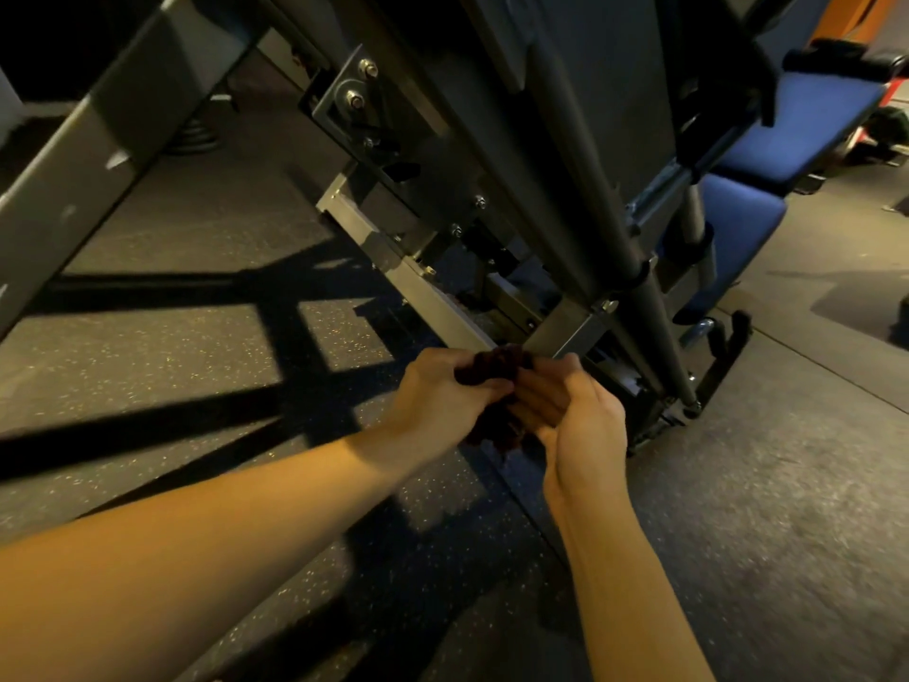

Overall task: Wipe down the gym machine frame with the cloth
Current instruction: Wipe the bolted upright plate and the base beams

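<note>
A dark red cloth [494,369] is bunched between both hands, low in front of the gym machine frame [433,302], a grey steel base rail with bolted brackets. My left hand [442,391] grips the top of the cloth with curled fingers. My right hand [573,420] cups the cloth from the right, palm toward it, fingers bent around the hanging part. The cloth sits right at the rail's near end by a grey square post [573,332]; whether it touches the metal is unclear.
A dark round upright tube [610,224] and the blue padded seat [747,224] rise to the right. A broad grey beam [98,140] slants across the upper left. Speckled rubber floor [196,347] lies all around, crossed by shadows.
</note>
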A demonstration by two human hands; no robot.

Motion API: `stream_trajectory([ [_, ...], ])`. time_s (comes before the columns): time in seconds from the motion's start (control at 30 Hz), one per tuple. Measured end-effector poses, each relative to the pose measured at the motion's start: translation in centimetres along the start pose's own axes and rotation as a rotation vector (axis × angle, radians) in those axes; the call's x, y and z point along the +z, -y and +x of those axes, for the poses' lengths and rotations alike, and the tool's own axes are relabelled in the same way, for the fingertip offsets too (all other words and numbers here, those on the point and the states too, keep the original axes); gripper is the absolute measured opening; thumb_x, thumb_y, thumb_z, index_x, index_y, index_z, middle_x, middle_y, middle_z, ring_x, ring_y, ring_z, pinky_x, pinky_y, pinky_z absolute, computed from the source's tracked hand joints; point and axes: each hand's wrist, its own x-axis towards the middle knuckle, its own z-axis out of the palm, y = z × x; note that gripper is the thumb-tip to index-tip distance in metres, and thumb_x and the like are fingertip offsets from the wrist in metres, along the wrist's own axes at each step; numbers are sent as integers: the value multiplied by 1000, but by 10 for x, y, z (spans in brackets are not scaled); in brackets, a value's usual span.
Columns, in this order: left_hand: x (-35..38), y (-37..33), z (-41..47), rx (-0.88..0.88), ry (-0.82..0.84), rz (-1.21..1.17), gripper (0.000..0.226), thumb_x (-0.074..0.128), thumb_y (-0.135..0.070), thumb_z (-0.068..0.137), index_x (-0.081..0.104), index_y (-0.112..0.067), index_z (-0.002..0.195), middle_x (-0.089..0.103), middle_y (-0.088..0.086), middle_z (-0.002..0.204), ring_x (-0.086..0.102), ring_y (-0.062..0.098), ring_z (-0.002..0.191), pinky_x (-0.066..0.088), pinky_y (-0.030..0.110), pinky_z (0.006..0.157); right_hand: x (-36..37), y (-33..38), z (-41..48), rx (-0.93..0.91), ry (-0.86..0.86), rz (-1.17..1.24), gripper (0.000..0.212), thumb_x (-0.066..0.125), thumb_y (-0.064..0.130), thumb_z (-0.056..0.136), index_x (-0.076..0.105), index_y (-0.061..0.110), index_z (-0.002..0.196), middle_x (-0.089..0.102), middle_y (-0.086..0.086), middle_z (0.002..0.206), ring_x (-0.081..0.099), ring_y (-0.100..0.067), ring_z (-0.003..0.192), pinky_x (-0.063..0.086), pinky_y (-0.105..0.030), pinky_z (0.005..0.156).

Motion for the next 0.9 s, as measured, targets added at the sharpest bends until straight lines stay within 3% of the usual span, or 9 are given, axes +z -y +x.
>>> stream_trajectory([
  [0.07,4,3,13,-19,-50,69,5,73,-24,93,75,-23,97,76,-2,88,74,10,81,63,37,79,-2,1,3,-90,11,-129,27,47,26,108,70,11,111,78,-8,98,75,-20,93,59,-44,91],
  [0.17,0,5,34,-11,-154,235,9,69,-25,96,76,-26,102,72,-7,90,70,9,86,59,27,76,-11,-7,8,-458,-11,-677,19,53,21,104,68,26,116,69,0,104,65,-11,88,50,-30,77],
  [0.23,-9,9,52,-34,-217,234,15,69,-27,95,76,-26,108,72,-4,96,69,15,94,57,33,87,-16,-15,13,-662,-22,-1055,30,58,21,100,64,22,129,62,-1,129,58,-17,114,46,-28,90],
  [0.3,-21,14,71,-48,-255,199,21,71,-26,94,75,-23,114,73,1,102,68,19,99,55,36,94,-20,-25,19,-789,-24,-1296,41,65,19,93,62,15,134,58,-5,141,51,-28,131,48,-43,104],
  [0.4,-38,23,107,-61,-349,170,20,72,-24,92,75,-19,111,74,5,103,69,23,100,56,39,94,-24,-38,24,-849,-45,-1403,54,72,16,87,59,9,139,55,-12,148,48,-38,136,45,-59,108],
  [0.47,-46,25,132,-134,-422,139,13,71,-23,92,75,-17,103,74,7,101,69,27,99,57,41,93,-27,-42,26,-885,-52,-1444,55,74,16,85,61,8,138,52,-11,151,48,-38,137,44,-60,109],
  [0.57,-52,23,153,-277,-529,17,2,69,-18,93,69,-19,95,68,6,98,67,28,103,53,35,91,-28,-43,29,-913,-56,-1467,57,76,16,83,61,9,137,52,-10,152,48,-37,137,44,-60,109],
  [0.7,-30,29,132,-374,-643,-259,26,66,-22,95,64,-14,120,67,6,115,65,26,108,53,39,97,-27,-41,27,-869,-50,-1476,56,71,19,86,58,12,141,49,-7,155,46,-37,140,43,-59,111],
  [0.9,22,37,75,-297,-590,-340,10,68,-26,95,62,-25,102,60,-8,88,59,13,87,50,37,86,-21,-41,23,-830,-76,-1490,59,71,19,88,54,14,145,46,-6,157,44,-35,141,42,-57,112],
])
